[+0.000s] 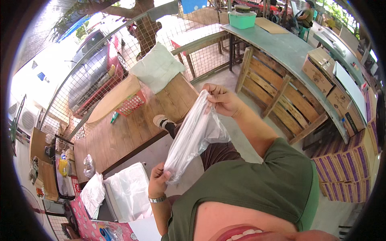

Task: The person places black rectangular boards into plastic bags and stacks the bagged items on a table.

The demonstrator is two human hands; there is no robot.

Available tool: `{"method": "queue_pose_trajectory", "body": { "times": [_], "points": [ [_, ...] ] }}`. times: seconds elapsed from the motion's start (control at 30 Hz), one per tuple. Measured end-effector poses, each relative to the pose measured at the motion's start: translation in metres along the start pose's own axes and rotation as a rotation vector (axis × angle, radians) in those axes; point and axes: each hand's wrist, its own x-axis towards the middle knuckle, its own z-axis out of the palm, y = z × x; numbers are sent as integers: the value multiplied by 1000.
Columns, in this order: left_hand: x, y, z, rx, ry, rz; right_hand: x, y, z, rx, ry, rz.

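A see-through plastic bag (pixel 195 134) is stretched slantwise between my two hands in front of my body. My right hand (pixel 223 99) pinches its upper end between thumb and fingers. Lower down, my left hand (pixel 159 178), with a metal watch band at the wrist, grips the opposite end. The bag looks limp and gathered into long folds; whether anything is inside I cannot tell. Below my left hand, a stack of white plastic sheets or bags (pixel 128 190) lies on a pink patterned cloth (pixel 82 209).
Ahead stands a wooden table (pixel 132 132) with a red basket (pixel 132 103) and a pale folded sheet (pixel 157 67). At the right, a long grey-green counter (pixel 277 48) carries cardboard boxes (pixel 317 68); a slatted wooden pallet (pixel 277 88) leans below. More boxes (pixel 345 166) are stacked nearer.
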Motion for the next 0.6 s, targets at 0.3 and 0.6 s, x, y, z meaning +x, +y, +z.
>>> {"method": "queue_pose_trajectory", "body": {
  "times": [0.3, 0.6],
  "points": [
    [-16, 4, -24, -447, 158, 341, -9, 9, 14, -611, -193, 364],
    [-25, 18, -14, -713, 181, 422, -6, 26, 3, -711, -451, 558]
  ]
}}
